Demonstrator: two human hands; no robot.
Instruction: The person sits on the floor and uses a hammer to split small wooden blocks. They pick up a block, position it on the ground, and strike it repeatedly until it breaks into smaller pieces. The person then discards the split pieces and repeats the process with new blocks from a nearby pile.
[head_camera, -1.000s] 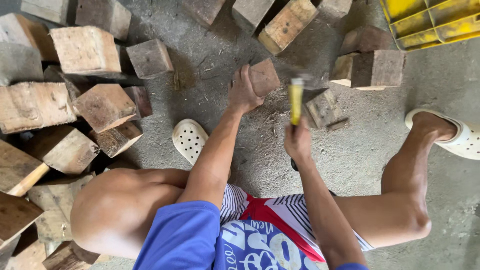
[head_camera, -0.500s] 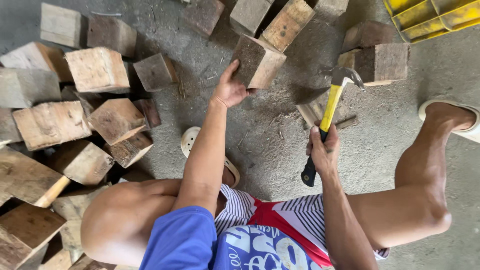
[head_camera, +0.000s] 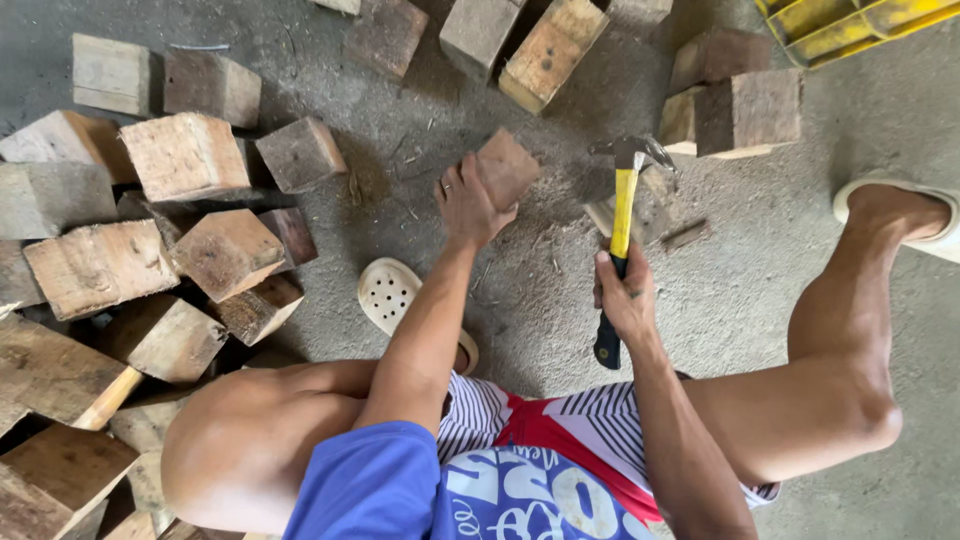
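Wood blocks (head_camera: 185, 155) on concrete floor (head_camera: 760, 290)

A wooden block (head_camera: 507, 165) is gripped by the left hand (head_camera: 468, 205) out on the concrete floor (head_camera: 760, 300), with a hammer (head_camera: 622, 215) held upright just to its right by the right hand (head_camera: 625, 295), its head up near a small wood scrap (head_camera: 604, 214). A big heap of blocks (head_camera: 150, 230) is piled off to the left, a sandal (head_camera: 392, 295) is tucked between that heap and the left forearm, and more blocks (head_camera: 520, 40) are scattered along the far side. Two stacked blocks (head_camera: 745, 110) are parked at the far right, in front of a crate (head_camera: 850, 20) in the corner.
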